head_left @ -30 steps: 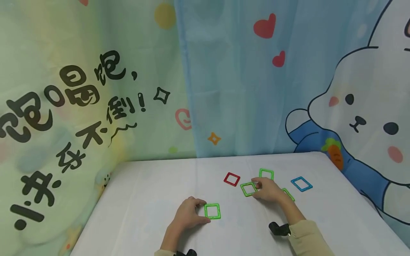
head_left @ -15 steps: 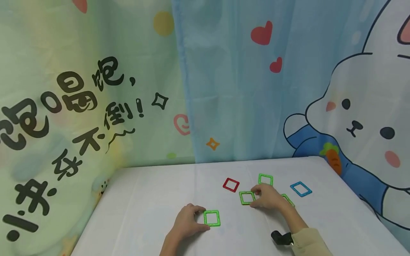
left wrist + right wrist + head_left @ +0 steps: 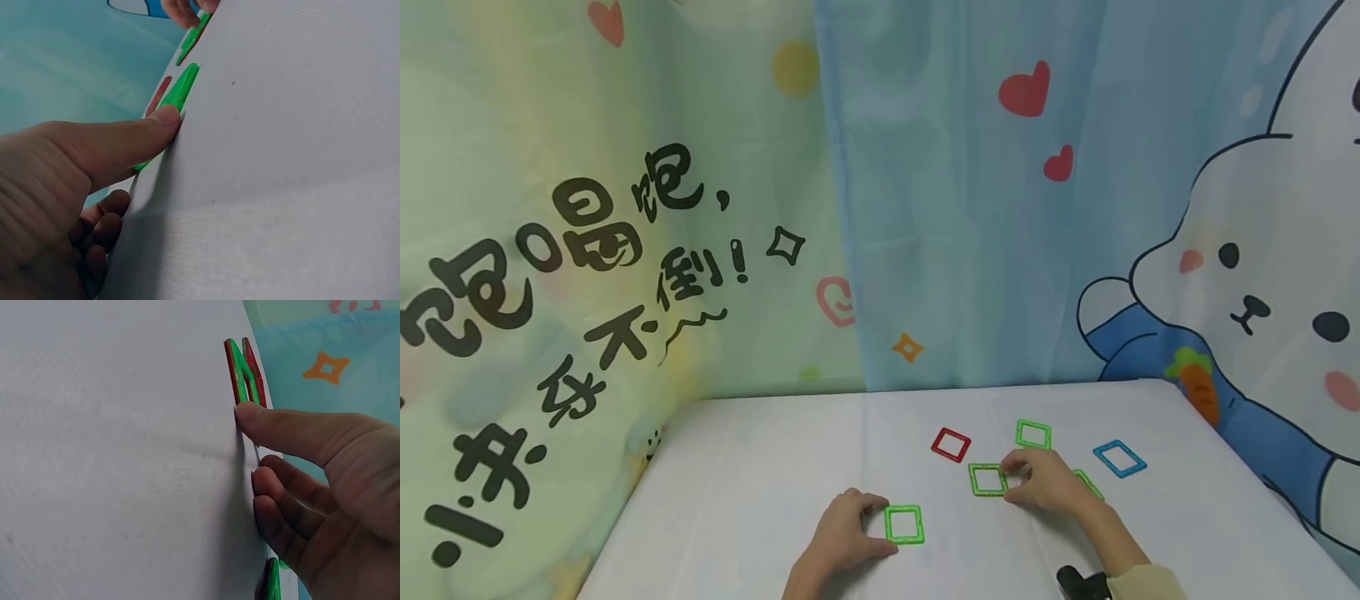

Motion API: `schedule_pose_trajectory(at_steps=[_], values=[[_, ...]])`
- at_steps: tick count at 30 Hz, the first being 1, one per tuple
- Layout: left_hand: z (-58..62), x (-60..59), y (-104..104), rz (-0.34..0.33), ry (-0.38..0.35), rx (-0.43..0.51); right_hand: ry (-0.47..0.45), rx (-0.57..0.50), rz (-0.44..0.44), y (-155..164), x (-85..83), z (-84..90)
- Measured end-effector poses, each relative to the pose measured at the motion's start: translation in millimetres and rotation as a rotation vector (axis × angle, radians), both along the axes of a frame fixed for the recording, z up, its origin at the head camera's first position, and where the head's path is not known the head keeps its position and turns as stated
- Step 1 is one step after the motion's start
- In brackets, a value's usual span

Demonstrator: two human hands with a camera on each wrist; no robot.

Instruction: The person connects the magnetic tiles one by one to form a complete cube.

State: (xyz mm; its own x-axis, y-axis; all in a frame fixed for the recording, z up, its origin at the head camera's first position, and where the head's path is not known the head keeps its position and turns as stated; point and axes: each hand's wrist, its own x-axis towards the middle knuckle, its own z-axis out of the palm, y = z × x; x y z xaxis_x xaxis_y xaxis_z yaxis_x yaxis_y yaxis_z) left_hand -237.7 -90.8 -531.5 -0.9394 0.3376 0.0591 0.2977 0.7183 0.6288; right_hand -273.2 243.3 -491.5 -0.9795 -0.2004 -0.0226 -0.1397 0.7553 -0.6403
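My left hand (image 3: 842,533) pinches one green frame (image 3: 903,525), my right hand (image 3: 1041,481) another frame (image 3: 987,480); a sliding thumb could skid either flat piece away.

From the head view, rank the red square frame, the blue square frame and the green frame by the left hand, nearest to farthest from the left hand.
1. Green frame: flat on the table, its left edge touched by the left hand.
2. Red square frame: farther back, toward the curtain.
3. Blue square frame: far right, beyond the right hand.
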Motion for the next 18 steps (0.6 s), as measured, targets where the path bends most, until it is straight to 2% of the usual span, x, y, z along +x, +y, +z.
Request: schedule_pose_trajectory(at_steps=[4,12,18], values=[[0.8,0.1,0.8,0.004,0.007,0.018,0.001,-0.011,0.005,2.2,-0.2,-1.8],[3.4,-3.5,1.1,0.001,0.021,0.005,0.037,-0.003,0.113,5.9,-7.1,-1.5],[-0.7,1.6,1.2,-0.001,0.011,0.006,0.065,0.007,0.178,6.1,-2.5,-6.4]])
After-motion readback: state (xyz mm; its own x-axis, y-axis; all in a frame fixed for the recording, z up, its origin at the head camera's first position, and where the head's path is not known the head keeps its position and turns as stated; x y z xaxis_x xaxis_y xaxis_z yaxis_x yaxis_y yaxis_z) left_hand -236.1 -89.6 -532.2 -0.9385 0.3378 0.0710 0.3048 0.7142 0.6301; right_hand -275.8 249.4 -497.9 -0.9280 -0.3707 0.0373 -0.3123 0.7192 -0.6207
